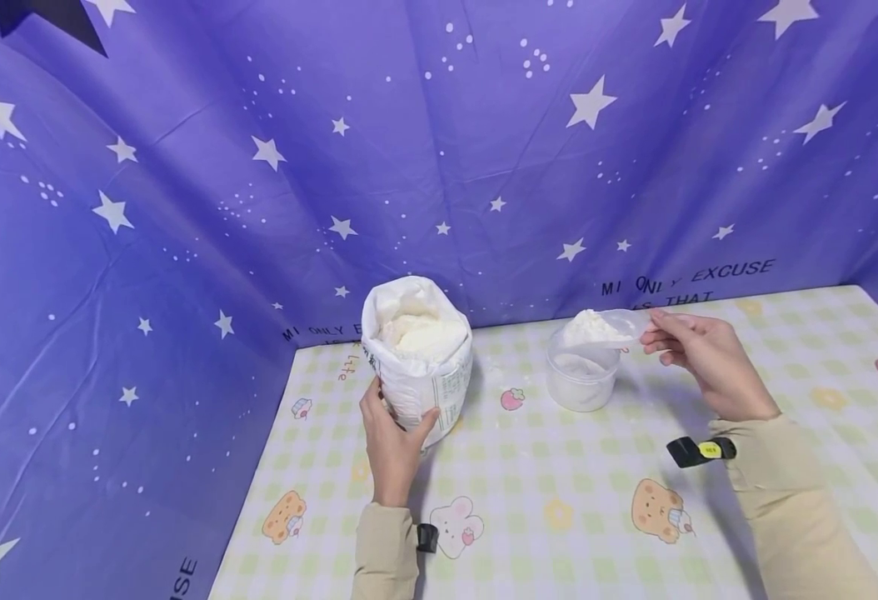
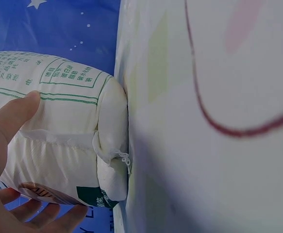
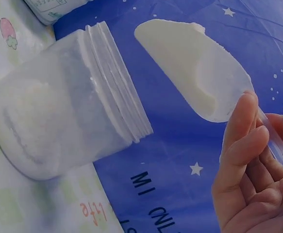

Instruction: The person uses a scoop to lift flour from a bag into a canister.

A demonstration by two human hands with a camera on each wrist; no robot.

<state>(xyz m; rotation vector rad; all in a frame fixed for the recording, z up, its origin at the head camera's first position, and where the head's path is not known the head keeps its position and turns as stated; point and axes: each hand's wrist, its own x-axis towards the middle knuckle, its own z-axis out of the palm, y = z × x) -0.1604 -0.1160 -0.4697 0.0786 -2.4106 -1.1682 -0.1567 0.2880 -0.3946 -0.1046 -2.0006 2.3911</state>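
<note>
My left hand (image 1: 396,446) grips the lower side of an open white flour bag (image 1: 450,400), its thumb on the printed front and its fingers round the far side. Pale flour (image 1: 420,333) shows inside the bag's rolled-down mouth. With the right hand (image 1: 716,358) I pinch the handle of a clear plastic scoop (image 1: 622,321). A heap of white flour (image 3: 175,53) fills much of the scoop, which is held above the mouth of a clear round jar (image 1: 581,387). More white powder lies in the jar, as the right wrist view shows.
A checked tablecloth (image 1: 529,467) with cartoon prints covers the table. Behind it and at the left hangs a purple-blue curtain (image 1: 439,167) with white stars, close behind the bag and jar. Dark bands show at both wrists.
</note>
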